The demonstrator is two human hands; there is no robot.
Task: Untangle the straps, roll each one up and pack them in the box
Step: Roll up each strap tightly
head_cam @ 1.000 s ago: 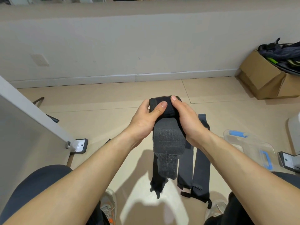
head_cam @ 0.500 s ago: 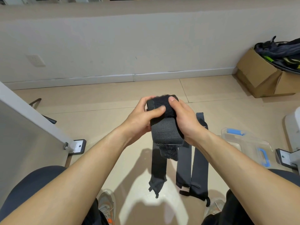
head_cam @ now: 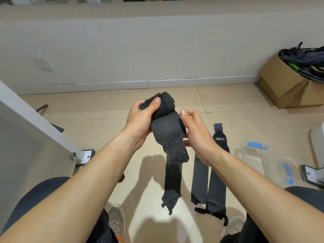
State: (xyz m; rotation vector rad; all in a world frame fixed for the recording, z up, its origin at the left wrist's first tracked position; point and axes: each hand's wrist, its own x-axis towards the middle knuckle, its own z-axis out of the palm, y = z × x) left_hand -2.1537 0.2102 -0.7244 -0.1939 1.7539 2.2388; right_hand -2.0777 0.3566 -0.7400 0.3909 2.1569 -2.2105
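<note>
Mid-frame, the left hand [head_cam: 140, 120] is gripping the strap roll [head_cam: 166, 127] while the right hand [head_cam: 194, 135], thumb now lifted, is regripping, its hold unclear; rolling is nearing completion.

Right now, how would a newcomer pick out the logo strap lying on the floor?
Start at the clear box with blue latches on the floor. Left of it the logo strap lies flat beside a plain strap. Only the logo strap, the nearer to the box, bears white lettering near its far end.

Even indoor light, wide-angle edge bending
</note>
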